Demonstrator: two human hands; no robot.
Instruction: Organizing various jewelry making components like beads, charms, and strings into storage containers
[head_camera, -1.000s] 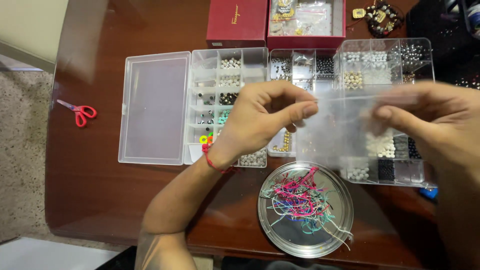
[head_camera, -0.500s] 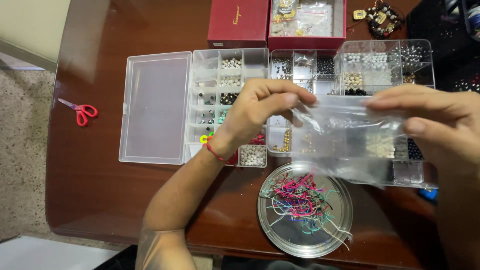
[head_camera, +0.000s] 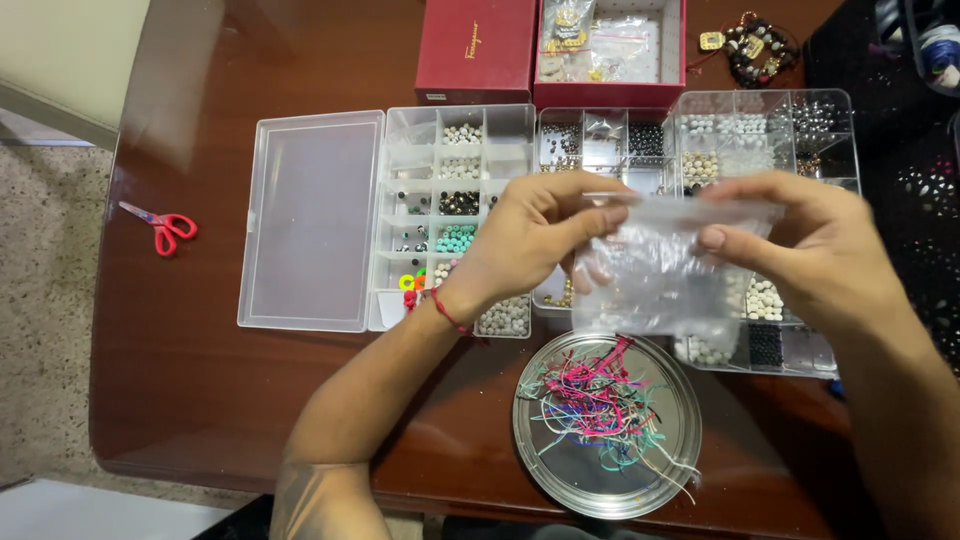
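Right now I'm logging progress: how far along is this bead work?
Done: bead organizer boxes lie open, and thread scraps fill the metal tray. In hand: left hand and right hand pinch the top of a clear plastic bag. Left: scissors lie untouched.

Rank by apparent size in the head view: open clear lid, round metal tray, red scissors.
1. Open clear lid
2. Round metal tray, near it in size but closer to the camera, so that ranking is unsure
3. Red scissors, clearly smallest

bead boxes (head_camera: 450, 200) crowd centre, bare table (head_camera: 200, 400) left
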